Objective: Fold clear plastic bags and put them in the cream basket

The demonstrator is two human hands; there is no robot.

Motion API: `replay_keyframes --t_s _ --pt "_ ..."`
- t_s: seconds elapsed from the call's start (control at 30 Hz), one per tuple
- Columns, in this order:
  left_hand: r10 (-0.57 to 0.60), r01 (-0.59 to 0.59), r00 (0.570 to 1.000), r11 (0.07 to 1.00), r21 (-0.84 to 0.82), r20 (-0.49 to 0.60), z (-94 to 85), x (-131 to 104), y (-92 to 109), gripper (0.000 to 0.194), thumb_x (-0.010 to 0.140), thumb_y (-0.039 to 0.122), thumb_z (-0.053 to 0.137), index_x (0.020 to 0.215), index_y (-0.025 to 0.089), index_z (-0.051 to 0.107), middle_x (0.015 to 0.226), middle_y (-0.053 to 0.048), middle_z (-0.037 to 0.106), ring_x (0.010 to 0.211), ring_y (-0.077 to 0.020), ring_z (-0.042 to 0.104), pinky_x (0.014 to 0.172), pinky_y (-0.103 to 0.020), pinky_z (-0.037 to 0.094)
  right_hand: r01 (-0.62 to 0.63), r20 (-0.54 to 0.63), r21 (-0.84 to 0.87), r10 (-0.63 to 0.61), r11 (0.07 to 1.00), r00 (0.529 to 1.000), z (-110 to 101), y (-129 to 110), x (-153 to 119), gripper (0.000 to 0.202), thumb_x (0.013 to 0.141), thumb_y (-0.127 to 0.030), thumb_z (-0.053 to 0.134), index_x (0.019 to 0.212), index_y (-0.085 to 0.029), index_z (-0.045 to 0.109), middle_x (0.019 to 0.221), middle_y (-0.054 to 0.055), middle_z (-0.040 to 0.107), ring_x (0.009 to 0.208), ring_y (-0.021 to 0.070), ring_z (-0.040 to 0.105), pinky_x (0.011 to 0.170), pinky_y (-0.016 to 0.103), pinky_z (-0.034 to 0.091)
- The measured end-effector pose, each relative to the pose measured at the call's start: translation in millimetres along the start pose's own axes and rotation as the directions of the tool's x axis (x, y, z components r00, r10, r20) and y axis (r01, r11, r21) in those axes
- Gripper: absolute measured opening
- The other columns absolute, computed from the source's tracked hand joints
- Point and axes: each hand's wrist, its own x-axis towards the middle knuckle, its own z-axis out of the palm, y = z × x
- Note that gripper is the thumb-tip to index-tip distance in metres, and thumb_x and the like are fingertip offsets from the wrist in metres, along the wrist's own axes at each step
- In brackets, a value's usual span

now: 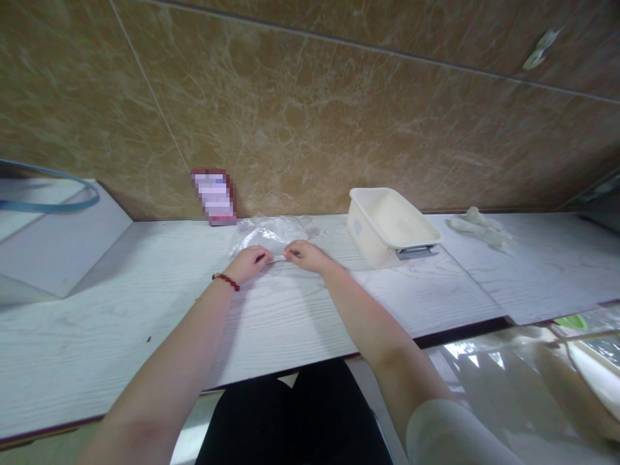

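A clear plastic bag (271, 231) lies crumpled on the white wood-grain table, close to the wall. My left hand (252, 261), with a red bead bracelet (226, 280) at its wrist, pinches the bag's near edge. Just to its right, my right hand (305, 255) pinches the same edge, fingers closed. A short strip of the edge shows between the two hands. What the bag holds, if anything, I cannot make out.
Right of my hands stands an open cream plastic bin (372, 239) with a grey latch. Farther right lies crumpled translucent plastic (482, 227). A phone-like object (214, 197), blurred out, leans on the marbled wall. At the left are a white box (72, 245) and a blue strap (53, 206).
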Motion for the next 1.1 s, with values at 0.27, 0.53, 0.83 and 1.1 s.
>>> replay_keyframes --t_s 0.27,0.53,0.83,1.1 --pt "-0.021 0.021 1.0 1.0 0.012 0.0 0.0 0.2 0.1 0.034 0.081 0.038 0.036 0.079 0.017 0.062 0.083 -0.006 0.063 0.081 -0.0168 0.056 0.077 -0.029 0.043 -0.003 -0.003 -0.004 0.003 1.0 1.0 2.5 3.0 0.1 0.021 0.082 -0.026 0.046 0.075 -0.014 0.062 0.077 0.004 0.062 0.076 0.0108 0.054 0.071 0.022 0.039" --pt "-0.028 0.028 1.0 0.999 0.027 0.007 -1.1 0.8 2.6 0.038 0.083 0.041 0.033 0.078 0.016 0.061 0.082 -0.007 0.062 0.079 -0.017 0.055 0.075 -0.029 0.042 -0.001 0.016 -0.026 0.001 1.0 1.0 1.0 1.1 0.4 0.023 0.083 -0.025 0.045 0.073 -0.012 0.062 0.072 0.004 0.061 0.071 0.01 0.051 0.067 0.021 0.037" --pt "-0.027 0.028 1.0 0.999 0.039 -0.003 0.3 0.2 0.5 0.037 0.083 0.042 0.034 0.076 0.017 0.06 0.079 -0.005 0.061 0.076 -0.0164 0.054 0.072 -0.028 0.042 0.022 0.023 -0.032 -0.021 0.999 1.0 1.8 2.9 0.7 0.023 0.083 -0.024 0.045 0.078 -0.012 0.064 0.078 0.005 0.065 0.077 0.011 0.055 0.073 0.022 0.038" --pt "-0.031 0.032 0.999 0.998 0.059 -0.005 0.4 0.4 0.3 0.038 0.083 0.043 0.034 0.076 0.017 0.061 0.079 -0.005 0.062 0.076 -0.0165 0.055 0.071 -0.028 0.042 0.001 0.027 -0.032 -0.001 0.999 1.0 0.8 1.3 0.6 0.023 0.083 -0.024 0.046 0.081 -0.011 0.065 0.081 0.007 0.065 0.079 0.0114 0.056 0.073 0.022 0.039"
